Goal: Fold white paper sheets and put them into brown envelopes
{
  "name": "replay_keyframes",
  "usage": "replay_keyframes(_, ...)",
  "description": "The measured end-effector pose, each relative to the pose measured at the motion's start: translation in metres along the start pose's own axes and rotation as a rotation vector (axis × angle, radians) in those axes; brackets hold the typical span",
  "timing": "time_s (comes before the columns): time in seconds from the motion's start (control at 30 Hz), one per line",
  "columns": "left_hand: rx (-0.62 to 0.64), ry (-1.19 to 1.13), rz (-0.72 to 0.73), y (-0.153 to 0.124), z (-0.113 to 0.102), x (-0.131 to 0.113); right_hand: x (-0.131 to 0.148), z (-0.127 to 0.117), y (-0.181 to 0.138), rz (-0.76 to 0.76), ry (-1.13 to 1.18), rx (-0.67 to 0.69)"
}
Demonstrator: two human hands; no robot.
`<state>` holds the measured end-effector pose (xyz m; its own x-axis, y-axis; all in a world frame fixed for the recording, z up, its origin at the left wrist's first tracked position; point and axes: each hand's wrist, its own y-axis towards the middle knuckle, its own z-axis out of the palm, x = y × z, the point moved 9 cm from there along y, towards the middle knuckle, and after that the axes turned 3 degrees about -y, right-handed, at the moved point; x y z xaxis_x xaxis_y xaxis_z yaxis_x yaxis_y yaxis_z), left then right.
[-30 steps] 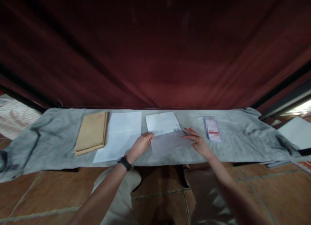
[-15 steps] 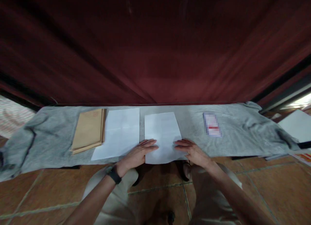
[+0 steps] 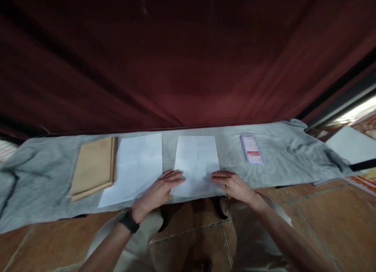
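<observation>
A white sheet of paper (image 3: pixel 196 156) lies on the grey cloth in front of me, with faint creases across it. My left hand (image 3: pixel 161 187) rests at its lower left edge, fingers stretched out and the tips on the paper. At the lower right edge, my right hand (image 3: pixel 232 184) lies with its fingers extended flat over the sheet. Left of this sheet is more white paper (image 3: pixel 139 162), partly beneath a stack of brown envelopes (image 3: pixel 92 166). A small blurred slip with a red band (image 3: pixel 252 150) lies to the right.
The grey cloth (image 3: pixel 279 154) covers a narrow bench or table. A dark red curtain (image 3: pixel 188 76) hangs directly behind it. A white board-like object (image 3: pixel 352 144) is at the far right. Brown floor tiles (image 3: pixel 317 213) show below.
The view has shifted and tilted slightly. My left hand has moved a little left with its side of the sheet, which now looks straighter; my right hand stays nearly in place.
</observation>
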<state>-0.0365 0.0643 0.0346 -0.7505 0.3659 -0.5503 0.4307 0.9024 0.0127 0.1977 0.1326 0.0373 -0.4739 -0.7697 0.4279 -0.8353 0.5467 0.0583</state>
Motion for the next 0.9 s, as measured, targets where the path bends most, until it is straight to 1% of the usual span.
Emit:
replay_keyframes(0.1,-0.031,-0.07,-0.03,-0.004,-0.003,-0.001,-0.003,-0.004,0.004,0.049,0.087,-0.013)
replay_keyframes(0.23,-0.103,-0.167,-0.182,0.005,-0.02,-0.002,-0.016,-0.014,0.006,0.194,0.183,-0.036)
replay_keyframes(0.3,-0.099,-0.216,-0.206,0.008,-0.023,-0.006,-0.023,-0.016,0.004,0.259,0.209,-0.029)
replay_keyframes(0.4,-0.078,-0.319,-0.214,0.009,-0.018,-0.006,-0.026,-0.013,0.001,0.272,0.228,-0.005)
replay_keyframes(0.5,-0.102,-0.431,-0.29,0.005,-0.01,0.008,-0.031,-0.011,0.002,0.306,0.236,-0.02)
replay_keyframes(0.6,-0.173,-0.512,-0.398,0.004,-0.006,0.026,-0.039,-0.012,0.006,0.384,0.226,-0.059)
replay_keyframes(0.77,-0.383,-0.639,-0.505,0.014,-0.016,0.045,-0.047,-0.014,0.019,0.508,0.155,-0.094)
replay_keyframes(0.9,-0.467,-0.731,-0.53,0.028,-0.02,0.056,-0.059,-0.016,0.027,0.634,0.073,-0.094)
